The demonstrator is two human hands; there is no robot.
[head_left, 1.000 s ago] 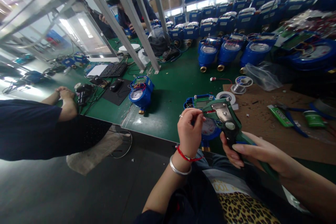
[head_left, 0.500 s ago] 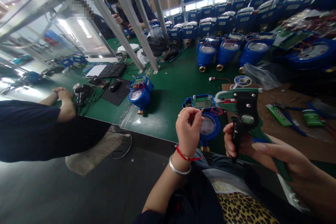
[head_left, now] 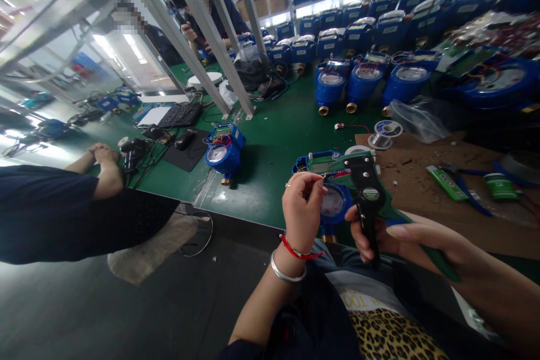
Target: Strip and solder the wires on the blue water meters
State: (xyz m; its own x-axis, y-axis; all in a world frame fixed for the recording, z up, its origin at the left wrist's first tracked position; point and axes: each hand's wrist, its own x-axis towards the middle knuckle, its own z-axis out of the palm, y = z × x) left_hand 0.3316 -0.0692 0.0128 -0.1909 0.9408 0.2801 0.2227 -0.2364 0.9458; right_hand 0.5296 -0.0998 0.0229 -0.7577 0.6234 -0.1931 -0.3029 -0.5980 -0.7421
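Note:
A blue water meter (head_left: pixel 341 200) with its top housing uncovered stands at the bench edge before me, partly hidden by my hands and the tool. My left hand (head_left: pixel 302 208) is closed in a pinch over it, on what looks like the end of a thin wire (head_left: pixel 324 176). My right hand (head_left: pixel 400 239) is wrapped round the handles of a green and black wire stripper (head_left: pixel 366 185). The stripper's jaws point left, just beside my left fingertips and in front of the meter's display. Whether the jaws touch the wire I cannot tell.
Another open meter (head_left: pixel 225 152) stands to the left, near a mouse (head_left: pixel 184 139) and keyboard (head_left: pixel 180 115). Several blue meters (head_left: pixel 329 87) line the back. A solder spool (head_left: pixel 385 134), a green tube (head_left: pixel 446 183) and pliers (head_left: pixel 470 194) lie right. A co-worker's clasped hands (head_left: pixel 104 157) rest at left.
My right hand has brought the wire stripper to the left and slightly down, its jaws now close to my left fingertips. More of the solder spool shows. My left hand stays in place.

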